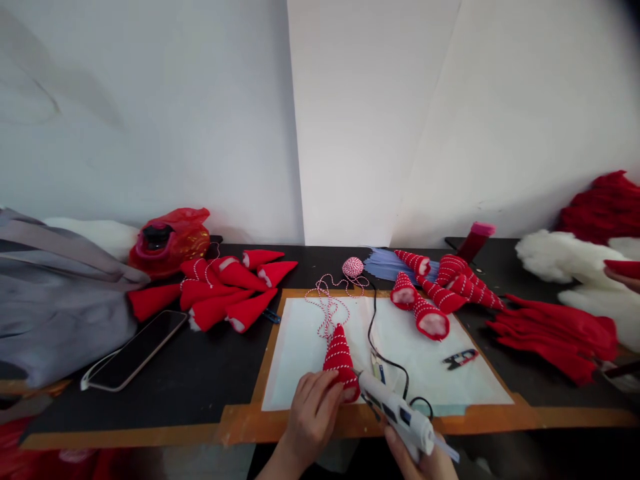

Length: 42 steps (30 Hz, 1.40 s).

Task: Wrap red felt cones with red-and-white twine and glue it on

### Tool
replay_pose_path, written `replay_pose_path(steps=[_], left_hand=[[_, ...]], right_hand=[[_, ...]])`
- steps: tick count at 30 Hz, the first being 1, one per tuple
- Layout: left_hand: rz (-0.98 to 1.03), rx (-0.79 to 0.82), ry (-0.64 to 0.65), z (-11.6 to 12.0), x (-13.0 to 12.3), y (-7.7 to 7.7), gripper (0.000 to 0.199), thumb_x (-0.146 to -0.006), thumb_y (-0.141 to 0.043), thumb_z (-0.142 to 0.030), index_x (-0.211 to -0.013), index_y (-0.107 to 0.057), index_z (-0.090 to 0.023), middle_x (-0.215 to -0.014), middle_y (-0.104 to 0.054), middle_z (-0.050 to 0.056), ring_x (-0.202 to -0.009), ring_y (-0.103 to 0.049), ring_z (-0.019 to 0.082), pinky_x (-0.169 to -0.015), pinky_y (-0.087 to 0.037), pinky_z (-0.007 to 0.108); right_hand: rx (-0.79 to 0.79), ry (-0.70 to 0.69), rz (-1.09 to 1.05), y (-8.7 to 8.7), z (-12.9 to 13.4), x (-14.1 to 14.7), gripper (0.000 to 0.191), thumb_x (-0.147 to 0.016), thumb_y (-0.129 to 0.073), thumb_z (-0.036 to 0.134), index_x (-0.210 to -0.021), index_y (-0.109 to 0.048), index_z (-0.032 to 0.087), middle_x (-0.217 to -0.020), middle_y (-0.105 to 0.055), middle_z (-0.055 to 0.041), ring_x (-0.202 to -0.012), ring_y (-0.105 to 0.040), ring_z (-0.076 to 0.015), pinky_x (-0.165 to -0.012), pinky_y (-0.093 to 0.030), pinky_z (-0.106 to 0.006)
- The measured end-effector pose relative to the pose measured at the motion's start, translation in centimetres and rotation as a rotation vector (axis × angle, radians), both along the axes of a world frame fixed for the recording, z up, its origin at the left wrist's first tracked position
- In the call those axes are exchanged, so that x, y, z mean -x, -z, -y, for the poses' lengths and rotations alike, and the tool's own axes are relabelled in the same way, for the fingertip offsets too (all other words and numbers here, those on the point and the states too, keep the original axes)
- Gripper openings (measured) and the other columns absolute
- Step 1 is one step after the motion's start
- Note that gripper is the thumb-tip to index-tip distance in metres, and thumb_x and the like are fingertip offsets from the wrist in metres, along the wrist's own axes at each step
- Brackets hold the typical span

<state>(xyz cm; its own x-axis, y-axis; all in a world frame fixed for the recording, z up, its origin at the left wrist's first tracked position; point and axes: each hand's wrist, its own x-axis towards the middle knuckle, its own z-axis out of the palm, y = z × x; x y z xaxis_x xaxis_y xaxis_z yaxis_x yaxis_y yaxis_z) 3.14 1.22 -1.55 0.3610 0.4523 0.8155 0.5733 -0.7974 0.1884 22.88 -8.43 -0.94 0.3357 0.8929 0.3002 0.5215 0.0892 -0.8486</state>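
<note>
Cone of twine-striped red felt (341, 363) | tip pointing up and away, long axis slightly tilted | over pale mat (295, 360) | left hand (313, 417) fingers pressed around base | right hand (415, 463) clasping white glue gun (395, 413), nozzle touching cone

Phone (134, 350) & prob. grey bag (55, 313)

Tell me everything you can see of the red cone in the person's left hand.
The red cone looks like felt, with a pointed tip and a wide, open end showing pale filling at lower right. Red-and-white twine spirals around it, and a loose length runs from the tip across the pale board. It leans upward, its wide end low over the board's near part. The left hand grips its side, and the nozzle of a white glue gun sits close by its lower edge; whether they touch is hard to tell.
</note>
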Motion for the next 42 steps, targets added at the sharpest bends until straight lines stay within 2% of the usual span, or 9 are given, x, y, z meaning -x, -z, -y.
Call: replay_pose_path(steps=[3,6,9,12,18,23,28,34,42], left_hand=[[-0.013,0.013,0.008,-0.1,0.1,0.0,0.019,-0.091,-0.055,-0.004,-0.103,-0.067,-0.013,-0.113,-0.070,0.016,-0.103,-0.064,0.026,-0.086,-0.052,0.042],[-0.021,0.020,0.012,-0.1,0.1,0.2,0.019,-0.091,-0.058,-0.004,-0.104,-0.067,-0.013,-0.114,-0.070,0.016,-0.104,-0.064,0.026,-0.087,-0.052,0.041],[-0.023,0.017,0.007,0.0,0.1,0.4,0.019,-0.090,-0.058,-0.004,-0.104,-0.067,-0.014,-0.113,-0.071,0.015,-0.103,-0.064,0.026,-0.088,-0.050,0.043],[-0.022,0.012,-0.006,0.0,0.0,0.5,0.020,-0.090,-0.057,-0.002,-0.103,-0.067,-0.013,-0.112,-0.072,0.015,-0.103,-0.065,0.026,-0.092,-0.047,0.045],[-0.033,0.002,-0.027,0.1,0.0,0.2,0.020,-0.091,-0.053,-0.004,-0.098,-0.068,-0.014,-0.113,-0.072,0.014,-0.104,-0.065,0.025,-0.094,-0.045,0.045],[-0.042,-0.005,-0.021,0.0,-0.1,0.0,0.019,-0.092,-0.052,-0.005,-0.098,-0.068,-0.014,-0.111,-0.074,0.014,-0.103,-0.066,0.025,-0.095,-0.045,0.044],[-0.045,-0.003,-0.026,-0.1,-0.2,0.0,0.021,-0.092,-0.051,-0.006,-0.100,-0.068,-0.015,-0.110,-0.074,0.013,-0.103,-0.066,0.025,-0.095,-0.045,0.044],[-0.036,-0.011,-0.022,0.0,-0.2,0.2,0.023,-0.091,-0.050,-0.003,-0.099,-0.068,-0.014,-0.107,-0.075,0.012,-0.106,-0.065,0.026,-0.098,-0.043,0.046],[-0.024,-0.018,-0.032,0.0,-0.3,0.1,0.024,-0.090,-0.048,-0.003,-0.098,-0.068,-0.014,-0.105,-0.075,0.011,-0.105,-0.065,0.024,-0.099,-0.043,0.045]], right_hand=[[0.017,-0.131,-0.024,-1.2,-0.8,0.3,0.040,-0.088,-0.060,0.055,-0.094,-0.076,0.019,-0.089,-0.079,-0.0117,-0.084,-0.076,-0.0267,-0.078,-0.061,-0.026],[0.041,-0.201,-0.011,-2.3,-1.5,0.4,0.037,-0.089,-0.060,0.054,-0.093,-0.076,0.021,-0.085,-0.079,-0.0093,-0.080,-0.076,-0.0247,-0.077,-0.061,-0.025],[0.047,-0.242,0.032,-2.6,-1.9,0.3,0.036,-0.090,-0.059,0.052,-0.093,-0.076,0.021,-0.083,-0.079,-0.0092,-0.078,-0.076,-0.0252,-0.075,-0.062,-0.026],[0.050,-0.297,0.070,-2.6,-2.2,0.0,0.035,-0.091,-0.059,0.049,-0.102,-0.076,0.020,-0.088,-0.080,-0.0107,-0.081,-0.077,-0.0259,-0.074,-0.062,-0.026],[0.039,-0.289,0.049,-1.9,-2.2,-0.1,0.036,-0.093,-0.059,0.041,-0.118,-0.072,0.018,-0.096,-0.080,-0.0123,-0.091,-0.077,-0.0268,-0.077,-0.061,-0.026],[0.056,-0.164,0.012,-1.7,-1.8,0.0,0.029,-0.091,-0.062,0.042,-0.103,-0.073,0.018,-0.098,-0.079,-0.0126,-0.095,-0.076,-0.0272,-0.080,-0.060,-0.025],[0.057,-0.317,0.096,-2.9,-2.6,0.0,0.028,-0.093,-0.058,0.042,-0.092,-0.074,0.019,-0.085,-0.079,-0.0110,-0.079,-0.076,-0.0254,-0.079,-0.061,-0.027],[0.040,-0.261,0.112,-4.2,-3.9,0.3,0.034,-0.096,-0.051,0.045,-0.101,-0.073,0.020,-0.086,-0.079,-0.0115,-0.082,-0.076,-0.0271,-0.076,-0.061,-0.029],[0.123,-0.289,0.198,-3.7,-4.7,0.7,0.039,-0.099,-0.045,0.045,-0.101,-0.072,0.017,-0.087,-0.078,-0.0128,-0.082,-0.076,-0.0273,-0.076,-0.060,-0.029]])
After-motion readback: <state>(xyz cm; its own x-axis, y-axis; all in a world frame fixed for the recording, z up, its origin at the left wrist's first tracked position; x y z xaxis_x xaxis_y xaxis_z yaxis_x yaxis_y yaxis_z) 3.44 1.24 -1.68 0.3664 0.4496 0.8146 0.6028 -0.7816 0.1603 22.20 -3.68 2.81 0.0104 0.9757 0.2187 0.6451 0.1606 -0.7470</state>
